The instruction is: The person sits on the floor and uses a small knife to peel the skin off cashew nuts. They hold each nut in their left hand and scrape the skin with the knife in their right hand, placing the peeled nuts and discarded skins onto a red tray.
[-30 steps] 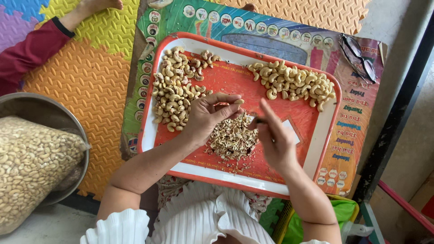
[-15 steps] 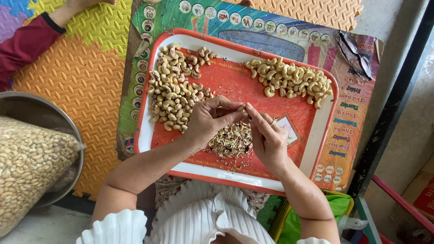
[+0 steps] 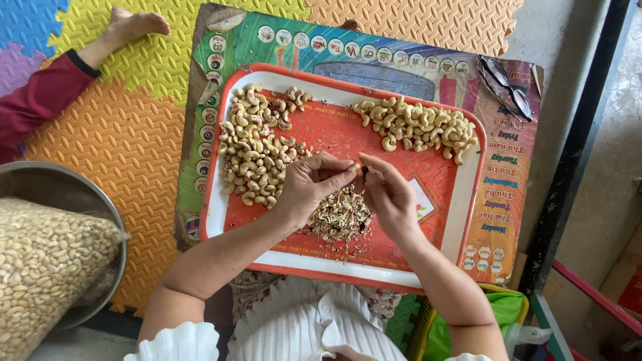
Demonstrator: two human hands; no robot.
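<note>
Your left hand (image 3: 309, 187) pinches a cashew (image 3: 356, 168) | right hand (image 3: 390, 195) grips small dark tool (image 3: 365, 172) | both over red tray (image 3: 461, 220) on colourful printed board (image 3: 508, 200)

Tray (image 3: 461, 220): orange-red floor, white rim. Cashews (image 3: 257, 154): pale tan. Husk pile (image 3: 341, 217): mottled brown and cream. Poster board (image 3: 374, 53): green-to-orange, rows of small round emblems. Foam mat (image 3: 114, 140): studded tiles in orange, yellow, blue, purple. Sleeve (image 3: 40, 100): dark red.
</note>
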